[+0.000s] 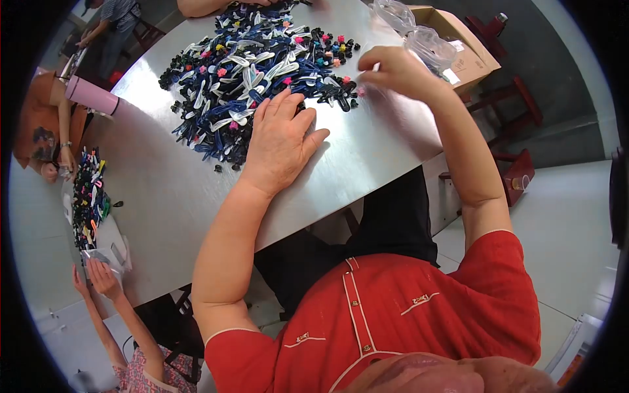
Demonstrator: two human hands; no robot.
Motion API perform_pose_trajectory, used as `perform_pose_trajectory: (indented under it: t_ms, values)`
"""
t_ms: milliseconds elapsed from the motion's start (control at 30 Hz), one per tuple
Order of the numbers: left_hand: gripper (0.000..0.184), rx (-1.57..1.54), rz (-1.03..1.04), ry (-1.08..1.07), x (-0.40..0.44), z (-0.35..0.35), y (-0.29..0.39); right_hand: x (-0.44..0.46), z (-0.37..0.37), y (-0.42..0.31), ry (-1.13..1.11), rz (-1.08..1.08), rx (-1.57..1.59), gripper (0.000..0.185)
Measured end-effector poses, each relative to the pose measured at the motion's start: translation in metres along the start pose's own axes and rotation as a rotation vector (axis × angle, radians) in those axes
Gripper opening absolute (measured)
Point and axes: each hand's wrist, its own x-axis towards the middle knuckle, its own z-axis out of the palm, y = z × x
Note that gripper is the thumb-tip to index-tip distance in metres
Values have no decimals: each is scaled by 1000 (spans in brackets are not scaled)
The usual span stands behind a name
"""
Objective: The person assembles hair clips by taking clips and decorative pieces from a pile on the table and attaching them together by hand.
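A large pile of hair clips (252,75), in navy, white and black, covers the far middle of the metal table. Small black claw clips with pink, yellow and blue flower pieces are mixed into it. My left hand (282,141) rests palm down on the near edge of the pile, fingers spread over the clips. Just right of the pile hovers my right hand (400,71), its fingers curved and a gap showing between the fingertips. Below those fingertips is a small blurred pink clip (361,92). I see nothing held in either hand.
A cardboard box (468,62) with clear plastic bags stands right of the table (308,203). A pink cup (92,95) is at the left edge. Two people work there beside a smaller clip pile (88,196). Another person's arm (203,6) reaches the far side.
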Motion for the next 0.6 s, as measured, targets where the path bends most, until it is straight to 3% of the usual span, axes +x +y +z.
perform_pose_trajectory:
  t_ms: [67,200,300,467,600]
  values:
    - [36,4,8,11,0,0,-1,2,17,-22,51,-121,-148,23]
    - [36,16,26,29,0,-2,0,29,40,-26,18,-79,-178,21]
    - [34,23,14,60,0,-2,1,47,43,-34,-59,-134,251,22]
    - [29,63,-18,59,0,-8,-2,47,22,-16,67,-69,400,24]
    - [25,40,-62,20,1,-11,-4,23,-4,10,162,-13,240,22]
